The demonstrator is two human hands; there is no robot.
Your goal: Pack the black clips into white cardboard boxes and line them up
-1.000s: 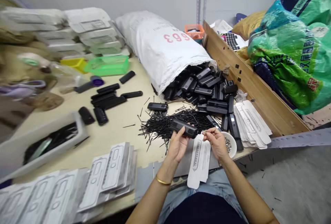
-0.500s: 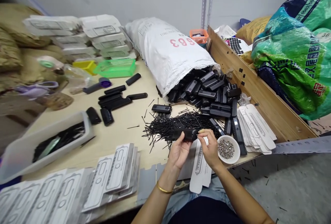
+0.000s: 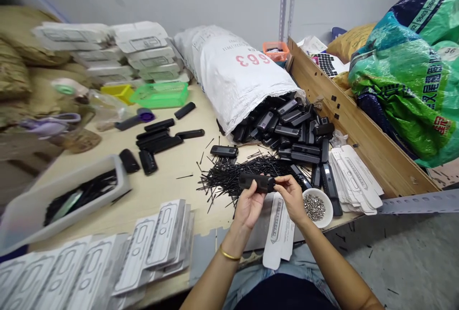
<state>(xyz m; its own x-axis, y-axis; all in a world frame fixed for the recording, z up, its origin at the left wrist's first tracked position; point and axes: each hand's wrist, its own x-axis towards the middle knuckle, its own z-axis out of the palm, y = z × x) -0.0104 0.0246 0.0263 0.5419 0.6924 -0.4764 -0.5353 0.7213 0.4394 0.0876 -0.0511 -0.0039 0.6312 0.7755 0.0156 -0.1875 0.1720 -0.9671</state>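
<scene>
My left hand [image 3: 250, 205] is wrapped round a black oblong plastic case [image 3: 255, 182], held level above the table. At the case's right end, the thumb and fingers of my right hand [image 3: 291, 196] are pinched together. Whatever they pinch, if anything, is too small to make out. Under and behind the case spreads a heap of thin black sticks [image 3: 229, 174] with small tips. Just right of my right hand stands a white bowl [image 3: 328, 209] of small shiny metal pieces. Printed white cards [image 3: 276, 233] lie below my hands at the table's edge.
A white sack [image 3: 236, 76] spills black cases [image 3: 287, 131] behind the heap. Packed printed boxes [image 3: 167, 233] stand in a row at front left, beside a clear plastic bin [image 3: 124, 176]. A wooden board [image 3: 358, 119] walls the right side, near a card stack [image 3: 355, 176].
The black case has turned slightly, its left end a little higher. My right hand stays pinched at its right end; a small light-coloured bit seen there before no longer shows.
</scene>
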